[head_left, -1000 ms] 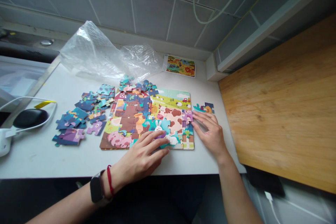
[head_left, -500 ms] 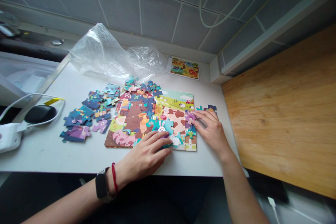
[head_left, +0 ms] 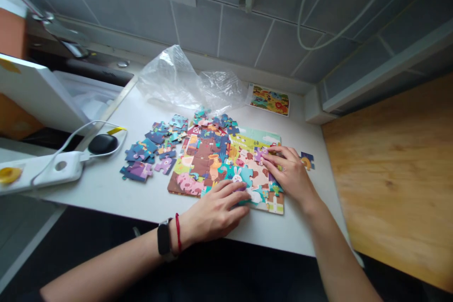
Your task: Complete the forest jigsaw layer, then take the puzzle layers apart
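A farm-scene jigsaw puzzle [head_left: 264,137] lies on the white table, with darker joined pieces covering part of it. My left hand [head_left: 222,212] rests on its front part, fingers stretched out beside the white rabbit [head_left: 238,177]. Between thumb and fingers, my right hand [head_left: 293,174] pinches a purple puzzle piece [head_left: 260,155] over the cow's head. Whether that piece touches the picture below, I cannot tell. Left of the puzzle lies a heap of loose pieces [head_left: 141,151]; more pieces [head_left: 230,122] sit at its back edge. One loose piece [head_left: 307,160] shows right of my right hand.
Crumpled clear plastic [head_left: 170,80] lies behind the puzzle, near a small picture card [head_left: 269,100]. A white power strip [head_left: 53,170] with a cable and a black oval object [head_left: 102,144] are at the left. A wooden board [head_left: 396,174] borders the right.
The view has turned left, so everything sits further right in the picture. My right hand has moved the purple piece leftward from the puzzle's right edge to the cow's head. My left hand stays put.
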{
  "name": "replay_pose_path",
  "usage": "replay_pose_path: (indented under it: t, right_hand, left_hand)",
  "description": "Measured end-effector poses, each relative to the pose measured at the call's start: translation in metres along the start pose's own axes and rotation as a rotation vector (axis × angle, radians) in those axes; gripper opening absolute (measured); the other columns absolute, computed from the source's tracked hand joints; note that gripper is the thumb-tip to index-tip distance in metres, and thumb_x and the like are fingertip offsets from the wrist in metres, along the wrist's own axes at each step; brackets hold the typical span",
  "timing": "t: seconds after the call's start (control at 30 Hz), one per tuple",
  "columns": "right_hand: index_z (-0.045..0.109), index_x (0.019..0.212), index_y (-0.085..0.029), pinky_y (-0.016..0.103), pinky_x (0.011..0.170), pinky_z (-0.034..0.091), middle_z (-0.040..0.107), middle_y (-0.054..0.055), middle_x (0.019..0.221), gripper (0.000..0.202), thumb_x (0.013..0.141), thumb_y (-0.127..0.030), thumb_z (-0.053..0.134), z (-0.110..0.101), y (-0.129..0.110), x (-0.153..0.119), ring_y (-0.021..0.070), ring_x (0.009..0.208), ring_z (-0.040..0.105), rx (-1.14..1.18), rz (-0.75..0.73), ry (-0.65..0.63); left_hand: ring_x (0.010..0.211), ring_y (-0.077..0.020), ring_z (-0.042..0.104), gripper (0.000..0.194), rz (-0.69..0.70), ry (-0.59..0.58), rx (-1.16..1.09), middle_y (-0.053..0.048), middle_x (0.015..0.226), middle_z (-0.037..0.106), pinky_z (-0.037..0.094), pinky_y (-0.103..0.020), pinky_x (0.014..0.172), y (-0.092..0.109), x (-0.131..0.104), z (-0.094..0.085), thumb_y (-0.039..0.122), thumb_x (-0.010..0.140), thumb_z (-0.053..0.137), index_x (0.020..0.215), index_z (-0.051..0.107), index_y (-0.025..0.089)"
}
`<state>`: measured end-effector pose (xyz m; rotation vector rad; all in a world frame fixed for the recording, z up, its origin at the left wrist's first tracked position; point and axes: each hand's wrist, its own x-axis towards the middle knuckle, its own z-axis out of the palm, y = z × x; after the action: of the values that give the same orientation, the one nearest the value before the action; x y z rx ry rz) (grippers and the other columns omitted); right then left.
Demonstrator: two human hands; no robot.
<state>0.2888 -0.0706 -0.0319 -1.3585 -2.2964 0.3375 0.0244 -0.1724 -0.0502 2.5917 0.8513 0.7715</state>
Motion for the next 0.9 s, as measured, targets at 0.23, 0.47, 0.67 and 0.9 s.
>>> replay_pose_path:
  t: [0.23,0.47,0.67,0.9]
  right_hand:
    - [0.08,0.113,-0.025,0.054,0.101,0.055,0.076,0.01,0.117,0.02,0.096,-0.03,0.072,-0.004,-0.014,-0.024,0.0304,0.105,0.072,0.101,0.132,0.481]
    - [0.08,0.11,-0.03,0.055,0.097,0.056,0.078,0.009,0.104,0.017,0.095,-0.03,0.074,0.009,-0.009,-0.039,0.033,0.097,0.072,0.198,0.231,0.524]
    - [0.08,0.108,-0.026,0.055,0.096,0.056,0.079,0.01,0.104,0.015,0.095,-0.026,0.073,0.012,-0.009,-0.037,0.0318,0.096,0.073,0.171,0.145,0.506]
    - [0.08,0.107,-0.024,0.047,0.093,0.058,0.08,0.007,0.103,0.015,0.096,-0.021,0.071,0.013,-0.011,-0.035,0.0263,0.096,0.074,0.15,0.101,0.438]
  left_hand:
    - [0.155,-0.032,0.042,0.04,-0.361,-0.015,0.174,-0.012,0.152,0.06,0.045,-0.051,0.122,-0.035,-0.047,-0.076,0.026,0.104,0.059,0.144,0.058,0.023]
    - [0.156,-0.0422,0.037,0.055,-0.727,0.015,0.367,-0.016,0.16,0.05,0.041,-0.066,0.122,-0.108,-0.108,-0.117,0.047,0.104,0.06,0.152,0.054,0.023]
    - [0.155,-0.0447,0.038,0.049,-0.715,0.01,0.379,-0.016,0.162,0.048,0.042,-0.066,0.121,-0.115,-0.108,-0.115,0.055,0.101,0.062,0.138,0.069,0.023]
    - [0.155,-0.0409,0.039,0.039,-0.576,0.011,0.323,-0.016,0.158,0.054,0.039,-0.063,0.124,-0.126,-0.105,-0.12,0.05,0.104,0.059,0.125,0.073,0.02]
